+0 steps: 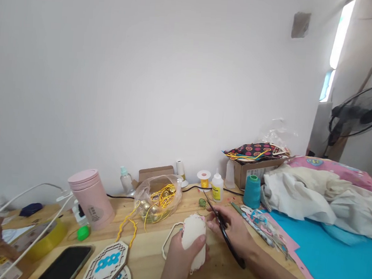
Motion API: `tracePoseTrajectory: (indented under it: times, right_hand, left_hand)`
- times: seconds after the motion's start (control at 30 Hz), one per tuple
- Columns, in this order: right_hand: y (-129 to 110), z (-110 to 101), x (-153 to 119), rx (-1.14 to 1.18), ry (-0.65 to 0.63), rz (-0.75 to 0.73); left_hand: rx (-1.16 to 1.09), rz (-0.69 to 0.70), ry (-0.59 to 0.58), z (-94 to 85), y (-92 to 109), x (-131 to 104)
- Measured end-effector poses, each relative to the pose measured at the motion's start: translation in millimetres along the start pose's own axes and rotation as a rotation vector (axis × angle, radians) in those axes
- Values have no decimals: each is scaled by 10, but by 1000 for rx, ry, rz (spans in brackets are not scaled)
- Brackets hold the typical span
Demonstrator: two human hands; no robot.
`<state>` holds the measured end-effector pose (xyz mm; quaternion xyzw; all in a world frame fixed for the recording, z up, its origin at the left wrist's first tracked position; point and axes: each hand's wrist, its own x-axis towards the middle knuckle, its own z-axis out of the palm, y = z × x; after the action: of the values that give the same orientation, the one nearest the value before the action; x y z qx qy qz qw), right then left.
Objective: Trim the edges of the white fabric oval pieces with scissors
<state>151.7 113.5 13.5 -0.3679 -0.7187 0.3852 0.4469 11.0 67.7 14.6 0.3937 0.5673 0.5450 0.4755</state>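
My left hand (181,259) is closed round a flat, cream-white rounded piece (193,234) with bits of pink along its edge, thumb lying on its face. In my right hand (230,227) is a pair of black scissors (222,228), its blades pointing up and left, close to the piece's upper right edge. I cannot tell whether the blades touch it. Partly behind my left hand lies a pale, thin frame outline (167,241) on the wooden table (220,275). A small green ball of thread (202,202) rests just beyond the scissor tips.
Left of my hands are octagonal wooden ornaments (108,262), a phone (65,265), yellow tape (44,242) and a pink canister (91,198). Behind sit a bag of gold bells (157,201) and a glue bottle (217,188). Teal thread (252,192) and blue sheet material (334,263) lie right.
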Motion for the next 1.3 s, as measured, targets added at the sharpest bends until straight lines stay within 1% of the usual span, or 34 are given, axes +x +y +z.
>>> tracePoseTrajectory:
  times: [0.03,0.1,0.2,0.27,0.33,0.4,0.47,0.53,0.6,0.63,0.7,0.77,0.8,0.83,0.9,0.97,1.0,1.07,1.13,1.2,1.3]
  right_hand:
    - [-2,17,-12,31,-32,-24]
    - [3,52,-35,6,-63,-75]
    - [19,68,-45,-71,-56,-153]
    - [30,43,-34,-100,-8,-169]
    - [37,6,-22,-125,81,-139]
    - [40,-14,-23,-126,114,-97]
    - [45,-4,-37,-106,51,-88]
    - [58,22,-49,-103,-35,-137]
    - [82,29,-41,-145,-37,-198]
    - [95,18,-27,-175,2,-209]
    - [111,-31,13,-209,143,-159]
    - [102,-87,50,-162,272,-74]
    - [87,-104,59,-106,291,-42]
    - [68,-109,58,-39,267,-22]
    - [25,-77,32,72,127,-17]
    - [-9,-6,-14,101,-28,-42]
    - [-20,32,-38,84,-71,-64]
    - [-29,89,-71,11,-100,-103]
    - [-23,98,-76,-96,-104,-126]
    - [-5,53,-57,-229,-108,-144]
    - [34,-79,-18,-405,-75,-149]
  left_hand:
    - [4,5,2,9,5,-10]
    - [7,10,-1,28,18,-34]
    - [1,-3,-13,53,38,-75]
    - [-8,-18,-17,63,44,-92]
    - [-4,-40,-27,62,39,-95]
    - [8,-54,-32,52,24,-83]
    - [31,-53,-55,41,5,-66]
    - [42,-33,-65,34,-9,-52]
    - [33,-22,-65,29,-14,-45]
    - [23,-23,-59,26,-13,-44]
    - [4,-32,-67,19,-3,-47]
    - [-2,-36,-93,12,10,-55]
    - [-2,-37,-103,9,14,-59]
    - [6,-34,-105,7,16,-63]
    - [36,-9,-88,2,3,-62]
    - [54,15,-84,-4,-36,-46]
    - [47,15,-93,-8,-65,-34]
    - [9,-15,-113,-13,-132,-5]
    - [-45,-51,-112,-14,-187,22]
    - [-87,-77,-111,-15,-205,40]
    - [-120,-97,-103,-27,-158,52]
